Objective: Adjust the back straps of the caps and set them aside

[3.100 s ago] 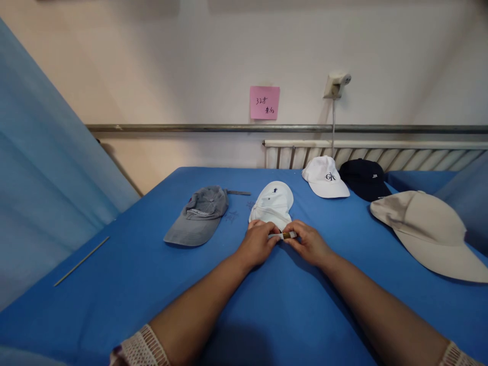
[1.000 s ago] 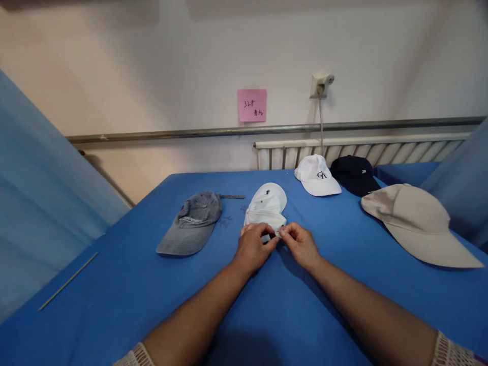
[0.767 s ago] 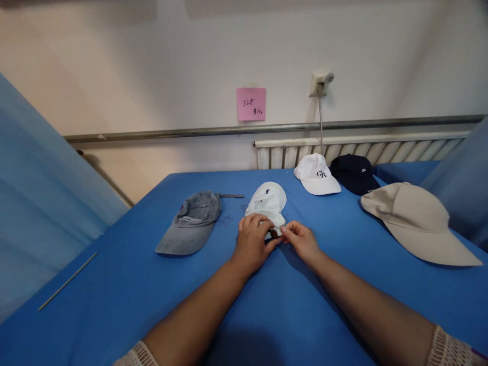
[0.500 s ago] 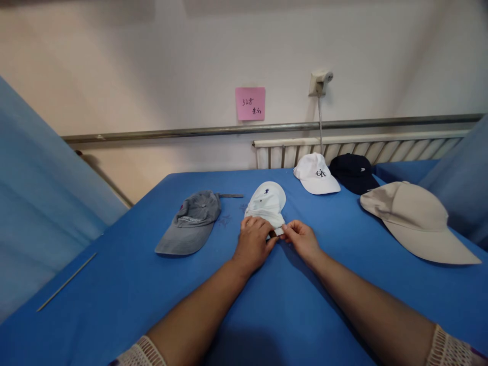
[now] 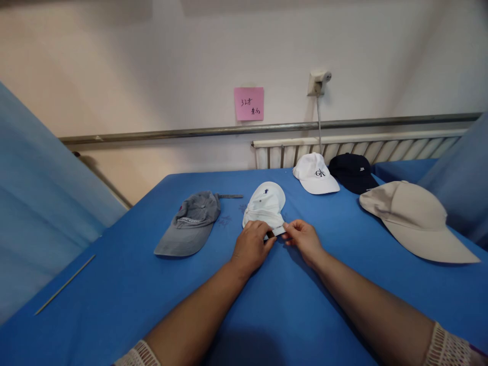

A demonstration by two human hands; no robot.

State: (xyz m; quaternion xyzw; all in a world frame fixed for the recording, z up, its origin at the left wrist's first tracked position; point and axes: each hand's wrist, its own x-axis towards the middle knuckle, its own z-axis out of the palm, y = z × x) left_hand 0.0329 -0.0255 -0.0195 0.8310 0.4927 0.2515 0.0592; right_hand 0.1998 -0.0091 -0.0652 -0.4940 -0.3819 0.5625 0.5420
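Note:
A pale, nearly white baseball cap with a small dark emblem lies in the middle of the blue-covered table, its strap side toward me. My left hand is closed on the cap's near edge, thumb and fingers pinching by the strap's left end. The white cap strap stretches between my two hands. On its right end my right hand is pinched, thumb against fingers. What lies under the left fingers is hidden.
A grey cap with its strap sticking out lies left. To the right are a white cap, a black cap and a beige cap. A thin stick lies far left. A radiator stands behind.
My left hand has shifted slightly down and left along the cap's edge. The right hand stays at the strap, and the other caps have not moved.

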